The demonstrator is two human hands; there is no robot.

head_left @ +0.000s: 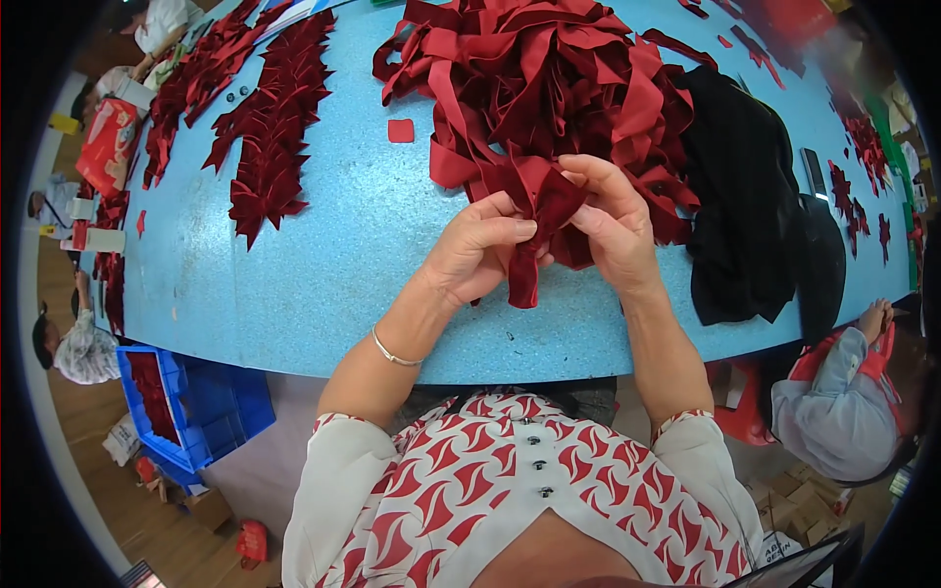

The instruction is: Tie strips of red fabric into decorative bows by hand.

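Observation:
Between my hands is a dark red velvet ribbon strip [525, 278], folded near its upper part, with one end hanging down toward me. My left hand [480, 245] pinches it from the left, thumb across the front. From the right, my right hand [616, 220] grips the fold's upper edge between thumb and fingers. Just beyond my hands rises a big tangled heap of red ribbon strips [559, 83], partly hidden behind them. The held strip overlaps the heap's near edge in view.
Folded red ribbon pieces [279, 127] lie in a long overlapping row on the blue table [363, 245]. A small red square [400, 130] sits beside the heap. Black cloth [740, 206] covers the table at right, near a co-worker [833, 402]. Blue crates [221, 416] stand below left.

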